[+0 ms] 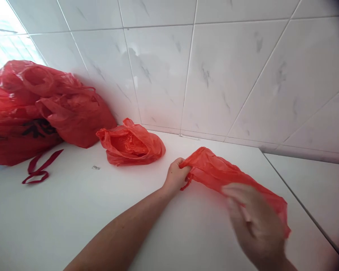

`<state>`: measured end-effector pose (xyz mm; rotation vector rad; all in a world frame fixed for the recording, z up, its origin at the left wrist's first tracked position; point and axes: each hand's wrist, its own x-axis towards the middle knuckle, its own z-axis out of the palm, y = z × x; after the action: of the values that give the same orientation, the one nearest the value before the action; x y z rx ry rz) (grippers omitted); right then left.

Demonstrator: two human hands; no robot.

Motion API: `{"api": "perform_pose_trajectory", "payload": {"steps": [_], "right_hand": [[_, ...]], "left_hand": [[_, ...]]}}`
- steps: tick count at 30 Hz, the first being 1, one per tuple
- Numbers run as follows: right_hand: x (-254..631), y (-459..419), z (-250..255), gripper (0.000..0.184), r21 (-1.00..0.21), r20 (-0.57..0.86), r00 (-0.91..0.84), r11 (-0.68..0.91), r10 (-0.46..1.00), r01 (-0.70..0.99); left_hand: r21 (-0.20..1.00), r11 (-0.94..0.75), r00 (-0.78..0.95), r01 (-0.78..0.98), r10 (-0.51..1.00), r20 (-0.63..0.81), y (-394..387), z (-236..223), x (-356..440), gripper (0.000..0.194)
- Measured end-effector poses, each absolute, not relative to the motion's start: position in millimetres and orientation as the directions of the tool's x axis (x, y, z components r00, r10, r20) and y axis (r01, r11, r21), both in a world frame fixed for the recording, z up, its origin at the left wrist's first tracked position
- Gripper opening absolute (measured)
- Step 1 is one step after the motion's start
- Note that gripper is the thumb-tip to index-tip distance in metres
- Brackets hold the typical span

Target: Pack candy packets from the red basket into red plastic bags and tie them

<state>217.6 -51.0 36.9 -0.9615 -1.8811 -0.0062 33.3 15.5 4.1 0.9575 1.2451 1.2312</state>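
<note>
A flattened red plastic bag (214, 165) stretches from the middle toward the right over the white surface. My left hand (176, 175) grips its left end, with a twisted bit of the bag hanging below the fingers. Over the right half of the bag is my right hand (257, 222), blurred by motion; its thumb and fingers look apart, and whether it touches the plastic cannot be made out. Beyond my left hand, near the wall, sits another red plastic bag (155, 145), its mouth gaping and crumpled red plastic inside.
Large full red bags (81, 120) lean against the tiled wall (161, 75) at the left, one with black markings. A dark red strap (36, 175) lies in front of them. A small printed scrap (95, 167) rests on the white surface (73, 210). A seam (293, 195) runs along the right.
</note>
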Motion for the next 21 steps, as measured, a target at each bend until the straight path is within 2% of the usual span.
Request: {"api": "perform_pose_trajectory", "payload": {"steps": [1, 3, 7, 11, 13, 16, 19, 21], "right_hand": [[212, -51, 29, 0.023, -0.368, 0.718, -0.305, 0.713, 0.626, 0.596], [208, -43, 11, 0.027, -0.378, 0.651, -0.344, 0.683, 0.676, 0.625], [229, -14, -6, 0.033, -0.462, 0.576, -0.094, 0.418, 0.812, 0.782], [258, 2, 2, 0.047, -0.467, 0.396, 0.105, 0.102, 0.912, 0.879], [265, 4, 5, 0.051, -0.439, 0.313, 0.115, 0.036, 0.943, 0.898], [261, 1, 3, 0.047, -0.428, 0.320, 0.082, 0.066, 0.944, 0.902], [248, -6, -4, 0.038, -0.505, 0.411, 0.073, 0.161, 0.909, 0.848], [240, -10, -9, 0.028, -0.566, 0.432, -0.018, 0.287, 0.902, 0.772]], "left_hand": [[0.981, 0.150, -0.057, -0.120, 0.986, -0.158, 13, 5, 36, 0.015], [0.988, 0.132, -0.013, -0.075, 0.991, -0.134, 9, 8, 39, 0.015], [0.999, 0.044, 0.055, 0.023, 0.997, -0.045, 7, 15, 34, 0.022], [0.997, 0.060, 0.384, 0.058, 0.920, -0.078, 10, 23, 19, 0.031], [0.993, 0.098, 0.533, 0.073, 0.837, -0.122, 10, 26, 12, 0.036], [0.987, 0.158, 0.630, 0.040, 0.762, -0.147, 9, 26, 11, 0.043], [0.968, 0.250, 0.680, -0.024, 0.714, -0.167, 7, 20, 18, 0.052], [0.950, 0.307, 0.717, -0.060, 0.675, -0.173, 4, 16, 25, 0.054]]}}
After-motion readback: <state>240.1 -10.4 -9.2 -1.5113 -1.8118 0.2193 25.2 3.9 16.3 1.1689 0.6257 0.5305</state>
